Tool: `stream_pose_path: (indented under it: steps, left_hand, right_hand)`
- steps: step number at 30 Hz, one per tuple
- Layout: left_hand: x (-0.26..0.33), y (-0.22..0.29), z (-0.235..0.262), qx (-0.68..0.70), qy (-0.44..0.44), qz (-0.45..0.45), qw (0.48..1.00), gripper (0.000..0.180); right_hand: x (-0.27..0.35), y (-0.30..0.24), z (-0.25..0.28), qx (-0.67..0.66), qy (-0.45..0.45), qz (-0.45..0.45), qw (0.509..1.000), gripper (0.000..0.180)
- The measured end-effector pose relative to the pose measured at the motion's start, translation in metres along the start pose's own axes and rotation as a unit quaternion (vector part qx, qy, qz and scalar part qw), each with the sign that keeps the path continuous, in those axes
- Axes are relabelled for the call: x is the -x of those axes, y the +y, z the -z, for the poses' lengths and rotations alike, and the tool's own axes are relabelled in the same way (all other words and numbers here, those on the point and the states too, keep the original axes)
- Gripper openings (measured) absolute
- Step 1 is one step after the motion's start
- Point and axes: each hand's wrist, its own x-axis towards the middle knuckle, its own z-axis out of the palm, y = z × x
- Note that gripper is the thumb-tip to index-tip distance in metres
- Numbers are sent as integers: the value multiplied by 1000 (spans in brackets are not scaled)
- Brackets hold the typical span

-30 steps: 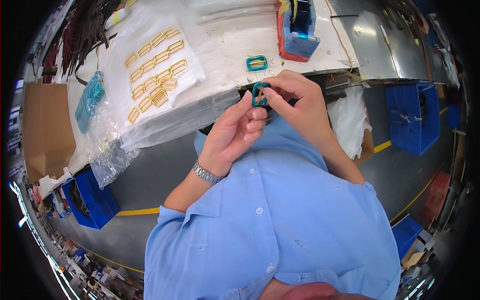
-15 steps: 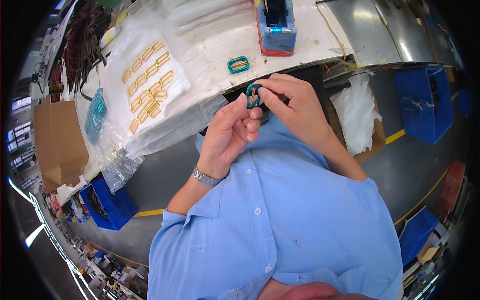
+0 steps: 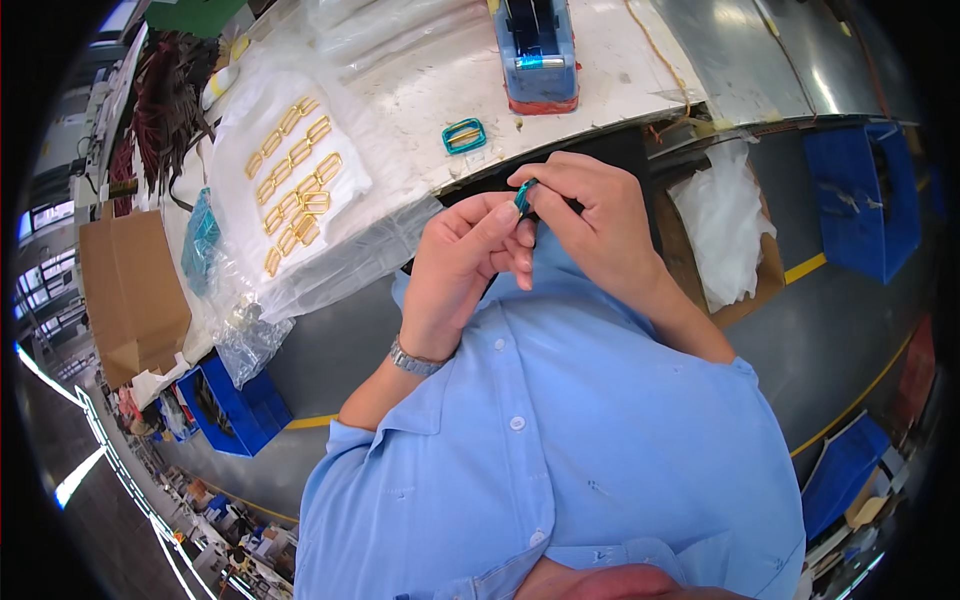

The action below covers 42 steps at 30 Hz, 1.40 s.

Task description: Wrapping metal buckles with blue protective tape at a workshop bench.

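Note:
Between my two hands, just off the table's front edge, is a small teal slide buckle (image 3: 525, 196), turned so that it shows nearly edge-on. My left hand (image 3: 466, 252) pinches it from the left with thumb and fingers. From the right, my right hand (image 3: 590, 208) grips its upper part between thumb and forefinger. On the table just beyond lies a second teal buckle (image 3: 464, 136) with a gold centre bar. Several gold slide buckles (image 3: 300, 190) lie in rows on a white sheet to the left.
A blue tape dispenser (image 3: 540, 70) stands at the back of the table (image 3: 420, 110). Clear plastic bags (image 3: 247, 340) and a cardboard box (image 3: 130, 295) are at the left. White plastic in a carton (image 3: 722, 225) and a blue bin (image 3: 862, 205) sit at the right.
The teal buckle in my hands has turned from face-on to nearly edge-on. Both hands stay pinched on it. The table has shifted slightly left in view.

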Motion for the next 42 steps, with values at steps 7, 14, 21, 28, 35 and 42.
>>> stream_pose_path:
  steps: [7,14,21,28,35,42]
  left_hand:
    - [6,12,-11,-136,44,-49,989,23]
    - [-21,51,16,-602,141,-325,715,28]
    - [-52,56,48,-701,139,-367,596,34]
    - [-54,59,41,-735,103,-387,547,47]
    - [-63,62,47,-712,105,-361,593,56]
    - [-62,67,50,-732,106,-381,555,55]
  right_hand:
    - [0,7,-4,-112,-6,-36,993,20]
    - [-3,11,7,-164,-91,-154,970,38]
    - [-3,21,25,-197,-2,-153,968,29]
    - [-10,15,35,-172,97,-101,975,25]
    - [-52,8,43,16,165,21,986,25]
    - [-85,20,33,66,104,-4,992,33]
